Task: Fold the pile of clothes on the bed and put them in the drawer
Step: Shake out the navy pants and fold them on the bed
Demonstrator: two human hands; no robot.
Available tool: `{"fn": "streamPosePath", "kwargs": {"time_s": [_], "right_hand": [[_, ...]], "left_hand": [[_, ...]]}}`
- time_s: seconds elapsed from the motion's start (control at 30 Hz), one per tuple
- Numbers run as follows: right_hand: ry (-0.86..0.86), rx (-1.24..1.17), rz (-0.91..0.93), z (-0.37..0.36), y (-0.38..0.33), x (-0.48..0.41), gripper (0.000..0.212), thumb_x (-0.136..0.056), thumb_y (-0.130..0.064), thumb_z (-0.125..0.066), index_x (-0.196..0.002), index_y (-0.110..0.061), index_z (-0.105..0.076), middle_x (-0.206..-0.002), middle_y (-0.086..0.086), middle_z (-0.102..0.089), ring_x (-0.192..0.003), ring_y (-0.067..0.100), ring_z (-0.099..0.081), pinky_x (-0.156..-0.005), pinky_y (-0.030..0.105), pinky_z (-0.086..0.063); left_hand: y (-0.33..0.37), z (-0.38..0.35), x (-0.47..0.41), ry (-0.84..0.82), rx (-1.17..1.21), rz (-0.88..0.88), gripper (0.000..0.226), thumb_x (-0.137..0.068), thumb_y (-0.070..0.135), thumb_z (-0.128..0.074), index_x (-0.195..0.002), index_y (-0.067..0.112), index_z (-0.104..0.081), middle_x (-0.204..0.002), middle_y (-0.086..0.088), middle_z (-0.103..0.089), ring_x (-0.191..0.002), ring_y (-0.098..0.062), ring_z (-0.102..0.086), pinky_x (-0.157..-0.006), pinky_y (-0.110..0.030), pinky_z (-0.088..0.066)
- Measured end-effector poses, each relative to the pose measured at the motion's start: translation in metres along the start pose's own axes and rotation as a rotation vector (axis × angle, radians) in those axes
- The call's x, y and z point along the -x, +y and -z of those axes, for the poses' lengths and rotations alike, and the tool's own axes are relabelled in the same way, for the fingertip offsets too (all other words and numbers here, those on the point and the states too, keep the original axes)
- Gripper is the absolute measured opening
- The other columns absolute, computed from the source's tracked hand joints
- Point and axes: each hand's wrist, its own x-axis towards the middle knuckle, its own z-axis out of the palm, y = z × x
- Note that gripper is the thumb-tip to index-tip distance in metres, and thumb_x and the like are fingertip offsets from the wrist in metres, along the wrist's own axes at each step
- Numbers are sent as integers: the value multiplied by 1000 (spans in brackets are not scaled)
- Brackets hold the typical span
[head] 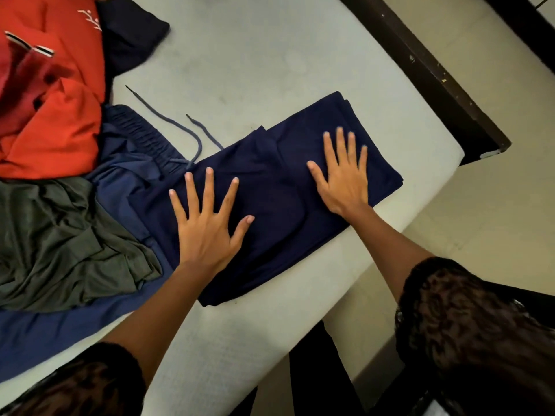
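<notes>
Two hands are down on one garment. The left hand lies flat on the near-left part of the navy piece, fingers straight and spread wide, gripping nothing. The right hand presses the far-right part the same way, palm down and fingers straight and closer together. The navy piece is folded into a neat rectangle and sits on the bed, close to its near edge and corner.

Now the pile on the left, touching the navy piece. I count four garments there. There is one blue piece with a gathered waistband, its cord trailing two loose ends across the sheet. One grey-green piece lies crumpled on top of it. One orange shirt has a striped collar and two dark buttons. One dark piece lies at the far end, half under the shirt. With the folded one, that makes five.

For markings, there is a small white stitched mark high on the orange shirt, too small to read.

A dark wooden frame runs along the bed's far-right side, with pale floor beyond it. Both arms wear dark patterned sleeves.
</notes>
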Motion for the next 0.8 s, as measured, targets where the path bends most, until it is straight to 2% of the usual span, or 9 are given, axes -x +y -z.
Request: {"fn": "streamPosePath", "kwargs": {"time_s": [0.1,0.17,0.27,0.43,0.53,0.6,0.67,0.73,0.8], "right_hand": [[3,-16,279,2,-30,-24,65,-94,-52,-11,-150,-20,-16,-158,7,-11,-146,28,-4,-116,45,4],[-27,1,390,-2,-41,-35,62,-95,-50,-10,-149,-21,-19,-157,6,-14,-146,28,-7,-117,47,0],[-33,37,364,-4,-24,-46,65,-93,-54,-9,-150,-24,-18,-158,3,-13,-146,26,-6,-117,47,0],[-44,64,191,7,44,-61,69,-91,-59,-5,-151,-26,-6,-159,0,-3,-146,22,2,-116,44,7],[-7,82,88,14,63,-53,71,-92,-60,-7,-151,-21,-5,-159,6,0,-146,26,4,-116,44,7],[69,52,143,12,55,-34,72,-94,-60,-14,-150,-14,-15,-157,12,-10,-145,30,-5,-116,45,3],[96,-3,322,5,37,-5,71,-95,-59,-18,-147,-11,-28,-154,13,-23,-143,32,-16,-116,47,-4],[49,-10,468,-6,26,24,70,-96,-59,-19,-145,-13,-32,-152,10,-29,-142,30,-20,-116,48,-10],[9,-8,477,-12,30,37,68,-96,-60,-18,-145,-16,-33,-153,7,-29,-143,29,-21,-116,47,-12]], "left_hand": [[19,-3,-12,12,12,-58,68,-91,63,-20,-149,27,-22,-156,-14,-12,-142,-41,-2,-110,-58,5],[29,-10,-19,-12,12,-53,67,-91,64,-20,-148,29,-24,-156,-13,-14,-143,-40,-4,-110,-61,3],[32,-18,-21,-33,-17,-31,68,-90,65,-22,-148,30,-22,-156,-13,-16,-143,-40,-7,-108,-64,2],[32,-19,-22,-48,-39,-36,69,-89,66,-21,-149,30,-21,-156,-13,-16,-142,-41,-7,-108,-65,1],[34,-17,-22,-61,-44,-26,70,-89,66,-18,-148,30,-21,-156,-13,-17,-142,-41,-7,-108,-65,1],[37,-14,-22,-53,-43,-22,69,-90,66,-19,-148,29,-23,-156,-13,-17,-142,-40,-7,-108,-64,3],[42,-10,-21,-31,-37,-43,67,-91,63,-20,-148,28,-25,-156,-11,-19,-143,-39,-8,-109,-62,4],[50,-10,-18,-26,-22,-97,64,-93,61,-19,-147,27,-26,-155,-8,-20,-143,-37,-9,-110,-59,2],[54,-14,-14,-50,-19,-135,64,-93,61,-15,-147,27,-25,-155,-7,-20,-143,-36,-9,-112,-58,-1]]}}
